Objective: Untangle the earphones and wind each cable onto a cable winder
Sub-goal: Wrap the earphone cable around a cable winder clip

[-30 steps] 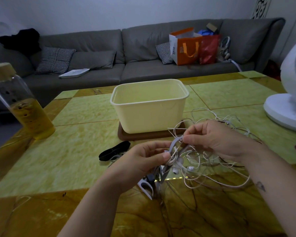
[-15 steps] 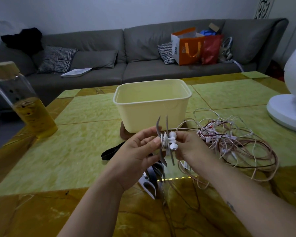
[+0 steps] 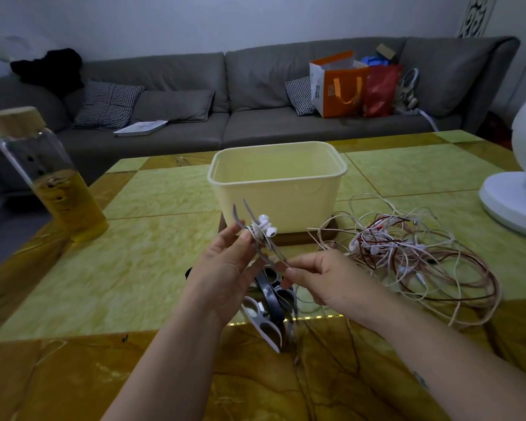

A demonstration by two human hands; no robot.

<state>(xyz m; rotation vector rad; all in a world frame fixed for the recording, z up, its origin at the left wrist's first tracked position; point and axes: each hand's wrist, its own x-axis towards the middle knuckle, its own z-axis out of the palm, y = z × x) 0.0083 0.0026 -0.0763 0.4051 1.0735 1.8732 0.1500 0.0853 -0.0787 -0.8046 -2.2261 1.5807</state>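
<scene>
The cable winder (image 3: 263, 249) in the grip (image 3: 244, 236) is grey, its wound earphones (image 3: 266, 227) white. Just beyond the grip the tub (image 3: 286, 205) is cream. Right of the grip the tangle (image 3: 407, 250) mixes white, pale tan and dark red cords. Beneath the grip lie other winders (image 3: 272, 299), black and white. The desk (image 3: 152, 268) shows yellow-green marbled panels framed in veined amber-brown. Far left, the bottle (image 3: 58, 189) holds golden liquid.

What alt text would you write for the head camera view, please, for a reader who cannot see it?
The left hand grips a grey cable winder wound with white earphones; the right hand pinches its lower end. A tangle of cables lies on the table beside a cream tub.
</scene>
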